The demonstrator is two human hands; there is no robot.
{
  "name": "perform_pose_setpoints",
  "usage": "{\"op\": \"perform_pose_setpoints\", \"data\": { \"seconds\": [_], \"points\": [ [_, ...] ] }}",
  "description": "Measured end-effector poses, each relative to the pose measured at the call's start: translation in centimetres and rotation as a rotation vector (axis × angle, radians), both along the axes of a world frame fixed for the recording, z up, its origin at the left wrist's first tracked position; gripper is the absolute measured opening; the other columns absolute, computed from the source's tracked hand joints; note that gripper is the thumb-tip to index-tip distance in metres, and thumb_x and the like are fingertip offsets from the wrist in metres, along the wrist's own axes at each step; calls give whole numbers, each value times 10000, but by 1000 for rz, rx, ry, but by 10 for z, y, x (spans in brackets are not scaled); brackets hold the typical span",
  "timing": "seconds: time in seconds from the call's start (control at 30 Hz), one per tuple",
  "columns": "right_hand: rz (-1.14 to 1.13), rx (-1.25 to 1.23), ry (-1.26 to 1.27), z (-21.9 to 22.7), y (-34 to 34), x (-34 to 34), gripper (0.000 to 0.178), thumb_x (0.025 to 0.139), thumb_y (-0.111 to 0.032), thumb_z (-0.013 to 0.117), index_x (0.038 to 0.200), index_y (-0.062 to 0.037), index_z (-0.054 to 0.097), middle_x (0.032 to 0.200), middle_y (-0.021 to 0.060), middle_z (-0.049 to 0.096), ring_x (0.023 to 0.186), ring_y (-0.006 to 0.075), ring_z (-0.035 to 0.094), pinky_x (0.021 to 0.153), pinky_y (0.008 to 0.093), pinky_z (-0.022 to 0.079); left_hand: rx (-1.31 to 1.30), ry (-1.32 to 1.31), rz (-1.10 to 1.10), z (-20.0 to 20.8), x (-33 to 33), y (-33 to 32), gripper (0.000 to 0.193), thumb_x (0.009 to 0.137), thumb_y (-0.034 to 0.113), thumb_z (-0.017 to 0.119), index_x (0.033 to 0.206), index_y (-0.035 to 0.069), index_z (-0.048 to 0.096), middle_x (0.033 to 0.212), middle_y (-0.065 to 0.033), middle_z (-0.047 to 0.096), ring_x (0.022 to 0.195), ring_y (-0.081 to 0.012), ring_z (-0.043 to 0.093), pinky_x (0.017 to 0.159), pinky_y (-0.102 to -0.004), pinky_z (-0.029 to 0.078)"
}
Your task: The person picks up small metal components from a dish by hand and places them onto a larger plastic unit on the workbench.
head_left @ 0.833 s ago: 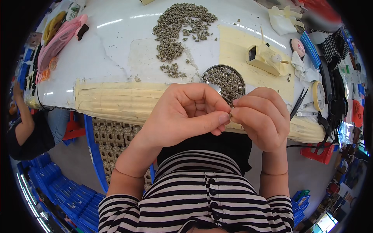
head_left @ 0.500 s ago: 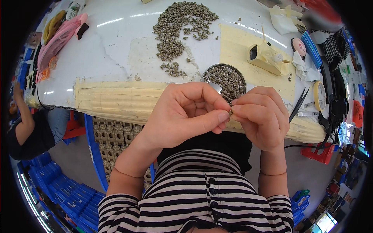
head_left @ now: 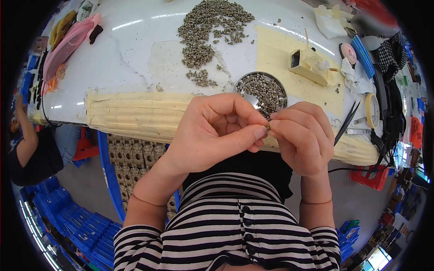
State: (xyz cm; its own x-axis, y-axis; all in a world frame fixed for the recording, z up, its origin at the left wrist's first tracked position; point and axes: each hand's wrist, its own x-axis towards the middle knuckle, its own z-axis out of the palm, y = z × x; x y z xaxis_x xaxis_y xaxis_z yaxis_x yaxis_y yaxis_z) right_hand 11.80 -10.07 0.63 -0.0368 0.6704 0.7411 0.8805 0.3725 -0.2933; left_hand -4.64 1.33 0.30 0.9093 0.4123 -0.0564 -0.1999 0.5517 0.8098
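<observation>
My left hand (head_left: 217, 133) and my right hand (head_left: 304, 135) meet fingertip to fingertip just in front of a round metal dish. Between their pinched thumbs and forefingers is a small metal fitting (head_left: 268, 127), mostly covered by the fingers. The round dish (head_left: 238, 100) holds many loose metal fittings (head_left: 264, 90) of the same silvery-brass look. Farther back on the white table lies a large curved heap of such fittings (head_left: 196, 40), with a smaller cluster (head_left: 201, 78) at its near end.
Cream tape covers the table's front edge (head_left: 135, 110). At right stand a taped box (head_left: 312, 67), black tweezers (head_left: 347, 122) and a tape roll (head_left: 372, 111). A pink mesh basket (head_left: 68, 49) lies far left. Below is a blue crate (head_left: 108, 174) of metal parts; another person (head_left: 36, 149) sits left.
Both hands keep nearly the same place, fingertips still together on the small fitting. The view has shifted very slightly; nothing else has visibly moved.
</observation>
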Motion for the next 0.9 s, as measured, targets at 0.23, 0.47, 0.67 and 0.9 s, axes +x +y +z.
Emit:
{"op": "perform_pose_setpoints", "data": {
  "seconds": [0.23, 0.47, 0.67, 0.9],
  "points": [
    [37, -156, 308, 9, -1, 0, 226, 695, 18, 785, 885, -17, 668, 818, 74, 675, 722, 233, 630, 631, 306, 509, 143, 37, 142, 0, 3, -11, 81, 910, -74, 602, 990, -66, 613, 928, -122, 686, 824, -141, 698, 739, -253, 595],
    [54, -208, 432, 11, -2, 0, 239, 684, 57, 779, 884, -24, 676, 843, 67, 690, 746, 225, 641, 649, 303, 507, 124, 39, 120, -2, 3, -11, 130, 918, -24, 644, 1042, -60, 643, 954, -80, 681, 854, -101, 671, 771, -236, 578],
    [52, -172, 352, 13, 0, 0, 235, 682, 55, 780, 876, -25, 675, 841, 77, 682, 758, 229, 639, 649, 309, 505, 112, 37, 121, -1, 3, -10, 136, 928, -3, 646, 1047, -68, 647, 938, -87, 688, 853, -108, 679, 774, -239, 583],
    [25, -171, 286, 16, 0, 0, 250, 646, 43, 782, 861, -32, 680, 851, 80, 664, 754, 237, 631, 639, 309, 499, 127, 96, 94, 4, 6, -5, 113, 928, -36, 614, 1027, -87, 630, 929, -157, 706, 836, -172, 713, 750, -275, 605]
  ]
}}
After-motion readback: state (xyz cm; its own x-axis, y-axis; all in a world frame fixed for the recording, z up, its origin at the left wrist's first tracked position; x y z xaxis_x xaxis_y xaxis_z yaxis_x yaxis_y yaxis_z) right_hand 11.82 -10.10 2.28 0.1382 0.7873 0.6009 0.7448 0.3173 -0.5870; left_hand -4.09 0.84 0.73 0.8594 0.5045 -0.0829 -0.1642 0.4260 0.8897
